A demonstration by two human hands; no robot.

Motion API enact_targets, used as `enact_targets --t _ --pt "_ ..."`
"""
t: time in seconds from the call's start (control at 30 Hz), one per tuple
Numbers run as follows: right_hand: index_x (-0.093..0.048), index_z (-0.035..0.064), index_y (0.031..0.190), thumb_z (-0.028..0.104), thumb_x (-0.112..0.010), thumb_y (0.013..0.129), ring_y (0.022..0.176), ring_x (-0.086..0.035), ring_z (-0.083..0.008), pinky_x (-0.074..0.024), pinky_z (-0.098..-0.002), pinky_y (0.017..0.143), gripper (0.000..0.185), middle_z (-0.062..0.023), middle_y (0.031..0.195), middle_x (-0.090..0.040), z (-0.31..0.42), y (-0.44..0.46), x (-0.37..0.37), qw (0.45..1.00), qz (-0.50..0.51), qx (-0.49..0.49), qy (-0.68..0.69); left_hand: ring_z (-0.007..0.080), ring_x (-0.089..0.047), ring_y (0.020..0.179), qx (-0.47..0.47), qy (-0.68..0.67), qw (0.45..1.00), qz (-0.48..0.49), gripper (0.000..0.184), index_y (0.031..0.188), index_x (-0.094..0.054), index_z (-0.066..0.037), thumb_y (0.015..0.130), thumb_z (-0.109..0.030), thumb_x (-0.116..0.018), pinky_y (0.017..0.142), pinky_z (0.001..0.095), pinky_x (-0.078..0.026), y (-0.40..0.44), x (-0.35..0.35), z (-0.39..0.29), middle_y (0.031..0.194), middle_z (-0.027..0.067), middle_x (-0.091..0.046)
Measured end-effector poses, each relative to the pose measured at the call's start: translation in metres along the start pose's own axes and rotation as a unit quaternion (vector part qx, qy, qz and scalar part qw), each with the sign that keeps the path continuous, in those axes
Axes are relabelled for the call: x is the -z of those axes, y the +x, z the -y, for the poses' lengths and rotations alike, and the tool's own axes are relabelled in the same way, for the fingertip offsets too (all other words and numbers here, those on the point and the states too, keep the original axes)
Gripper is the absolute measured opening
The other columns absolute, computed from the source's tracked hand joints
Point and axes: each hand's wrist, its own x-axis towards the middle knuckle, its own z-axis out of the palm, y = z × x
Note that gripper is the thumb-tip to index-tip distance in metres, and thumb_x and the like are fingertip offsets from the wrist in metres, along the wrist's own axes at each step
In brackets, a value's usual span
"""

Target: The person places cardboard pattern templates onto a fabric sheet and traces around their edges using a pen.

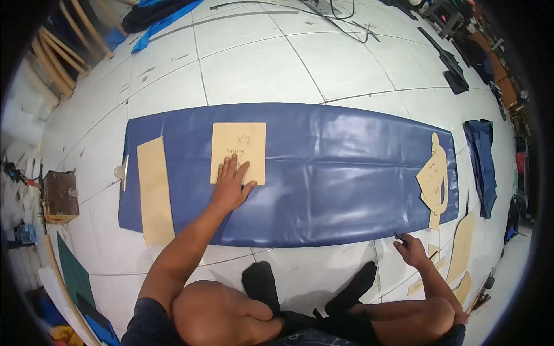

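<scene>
Evidently the blue sheet (288, 202) is spread over the tiled floor (248, 69) so it lies broad and flat, though creases cross it. Toward its left part, the left hand (232, 183) rests open, fingers spread, on a card marked "X2" (249, 143), presumably to stop it sliding. The right hand (412, 252) is closed around a slim dark tool (398, 236), perhaps a pen, just beside the near edge. A long card (156, 193) and overlapping cut cards (430, 176) lie toward opposite ends, within reach.

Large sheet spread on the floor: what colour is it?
The large sheet is plain dark blue, shown in the head view.
</scene>
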Motion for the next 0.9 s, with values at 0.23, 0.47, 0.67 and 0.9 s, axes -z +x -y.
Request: enact_targets --t 0.23,0.47,0.67,0.9 --pt "-0.069 0.0001 0.110 0.026 -0.072 0.092 0.056 -0.058 -0.0233 -0.0464 -0.0376 0.057 0.032 -0.0141 0.064 -0.062 -0.040 -0.043 -0.015 0.996 -0.017 -0.075 0.035 0.0482 -0.023 0.148 -0.040 0.002 0.998 -0.051 0.058 0.147 -0.050 -0.011 0.098 -0.041 -0.059 0.122 0.0541 -0.018 0.074 -0.026 -0.015 0.160 0.0269 -0.028" --pt "-0.069 -0.0007 0.110 0.025 -0.071 0.093 0.054 -0.056 -0.0191 -0.0451 -0.0350 0.055 0.031 -0.0111 0.062 -0.061 -0.042 -0.053 -0.019 0.995 -0.008 -0.080 0.059 0.0441 -0.021 0.150 -0.017 0.033 0.999 -0.038 0.059 0.149 -0.048 -0.015 0.099 -0.046 -0.056 0.123 0.0519 -0.016 0.083 -0.029 -0.021 0.162 0.0232 -0.027" --pt "-0.069 -0.0021 0.110 0.022 -0.069 0.094 0.056 -0.044 -0.0111 -0.0370 -0.0307 0.052 0.029 -0.0035 0.062 -0.053 -0.032 -0.039 -0.006 0.993 0.007 -0.096 0.063 0.0479 -0.025 0.148 -0.019 0.003 0.998 -0.061 0.059 0.148 -0.050 -0.015 0.098 -0.043 -0.061 0.121 0.0539 -0.020 0.082 -0.030 -0.026 0.160 0.0241 -0.030" --pt "-0.069 -0.0022 0.110 0.024 -0.070 0.094 0.054 -0.047 -0.0129 -0.0390 -0.0315 0.053 0.031 -0.0061 0.061 -0.055 -0.031 -0.030 -0.007 0.995 -0.009 -0.073 0.074 0.0482 -0.024 0.148 -0.022 0.001 0.998 -0.063 0.059 0.147 -0.051 -0.016 0.097 -0.042 -0.063 0.121 0.0540 -0.020 0.084 -0.032 -0.024 0.160 0.0242 -0.030"
